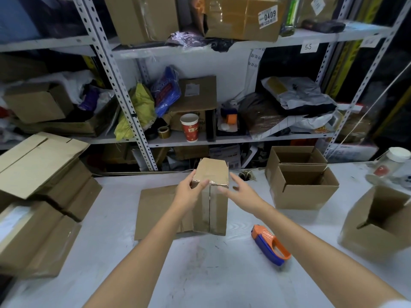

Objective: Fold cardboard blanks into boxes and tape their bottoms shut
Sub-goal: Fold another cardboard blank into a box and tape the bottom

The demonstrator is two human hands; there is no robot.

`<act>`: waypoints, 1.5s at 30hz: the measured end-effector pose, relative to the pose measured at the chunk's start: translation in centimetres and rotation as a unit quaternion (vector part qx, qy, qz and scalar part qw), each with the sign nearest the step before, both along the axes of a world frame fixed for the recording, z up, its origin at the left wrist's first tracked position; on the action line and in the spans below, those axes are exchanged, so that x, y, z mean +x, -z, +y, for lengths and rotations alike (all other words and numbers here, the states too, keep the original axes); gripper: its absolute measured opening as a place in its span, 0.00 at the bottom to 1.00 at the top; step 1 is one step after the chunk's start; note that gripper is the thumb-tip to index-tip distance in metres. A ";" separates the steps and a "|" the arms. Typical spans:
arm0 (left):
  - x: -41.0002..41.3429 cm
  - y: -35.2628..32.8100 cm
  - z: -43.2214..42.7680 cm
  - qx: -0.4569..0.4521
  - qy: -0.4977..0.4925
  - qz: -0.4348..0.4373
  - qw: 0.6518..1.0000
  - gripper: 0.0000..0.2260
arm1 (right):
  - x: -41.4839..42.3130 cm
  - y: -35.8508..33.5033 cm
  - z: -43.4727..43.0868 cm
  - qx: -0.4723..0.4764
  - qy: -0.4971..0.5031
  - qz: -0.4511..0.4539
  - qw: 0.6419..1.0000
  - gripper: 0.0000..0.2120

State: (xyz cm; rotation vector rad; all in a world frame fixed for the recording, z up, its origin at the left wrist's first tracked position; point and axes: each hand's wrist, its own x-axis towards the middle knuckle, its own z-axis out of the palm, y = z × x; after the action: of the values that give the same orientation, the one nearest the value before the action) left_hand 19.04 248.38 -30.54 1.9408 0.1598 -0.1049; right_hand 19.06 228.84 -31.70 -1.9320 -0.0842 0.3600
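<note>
Fingers (191, 176) of the left hand (189, 191) clamp the top corner of the small brown taped cardboard box (216, 210), which stands on a flat cardboard blank (155, 210) on the white table (200, 274). The right hand (239, 188) hovers spread just beside it. Held by one corner, the box could topple. A shelf sticker (268, 16) reads "0409", a paper tag (308, 47) "55".

- Cool, even light falls from above; the white table (200, 274) back from the fingertips, toward the wrists, is bright with only faint shadows.
- Glare streaks the tape on the box (216, 203) just under the left hand (189, 191) gripping it.
- The right hand (243, 190), fingers spread, is smeared by motion blur.
- Far beyond the fingertips the shelf uprights (124, 90) bow, and the frame corners turn dim and soft.
</note>
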 end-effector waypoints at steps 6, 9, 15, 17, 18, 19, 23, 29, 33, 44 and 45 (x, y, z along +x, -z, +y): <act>0.1 -0.3 -0.2 0.062 0.069 0.026 0.995 0.33 | 0.7 1.1 0.1 -0.301 -0.131 -0.276 0.903 0.36; -0.2 -0.6 -0.2 0.032 0.079 0.031 0.996 0.29 | 0.5 2.1 -0.1 -0.268 -0.114 -0.260 0.921 0.35; -0.5 -0.5 1.3 -0.006 -0.016 0.058 0.998 0.29 | 0.6 3.1 -2.3 -0.107 0.025 -0.115 0.987 0.31; -0.7 0.6 2.1 -0.005 -0.050 0.096 0.994 0.31 | 0.8 3.1 -3.2 -0.060 0.081 -0.093 0.991 0.31; -0.9 1.2 2.3 -0.014 -0.056 0.127 0.990 0.32 | 0.9 3.2 -3.4 -0.039 0.100 -0.089 0.990 0.30; -1.1 1.6 2.3 -0.033 -0.059 0.160 0.985 0.32 | 1.0 3.3 -3.4 -0.021 0.109 -0.089 0.990 0.30; -1.5 1.6 1.3 -0.124 -0.100 0.221 0.962 0.27 | -0.1 3.2 -2.5 -0.004 0.089 -0.090 0.992 0.29; -1.6 2.0 2.2 -0.127 -0.111 0.219 0.961 0.25 | -1.7 4.2 -3.0 -0.036 0.069 -0.094 0.993 0.33; -1.7 2.5 2.4 -0.150 -0.123 0.204 0.959 0.23 | -1.9 4.0 -2.9 -0.043 0.062 -0.087 0.993 0.35; -3.3 2.4 2.6 -0.094 -0.068 0.049 0.992 0.28 | 0.7 1.1 -2.8 0.053 0.135 0.125 0.982 0.43; -3.5 2.3 2.2 -0.083 -0.046 0.035 0.995 0.29 | 1.1 0.7 -2.8 0.043 0.139 0.143 0.979 0.41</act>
State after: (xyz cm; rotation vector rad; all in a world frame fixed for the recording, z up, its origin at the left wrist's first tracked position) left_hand 15.52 250.61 -32.79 1.7623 0.2781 -0.1226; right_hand 20.11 226.03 -32.36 -1.7587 0.3504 0.4353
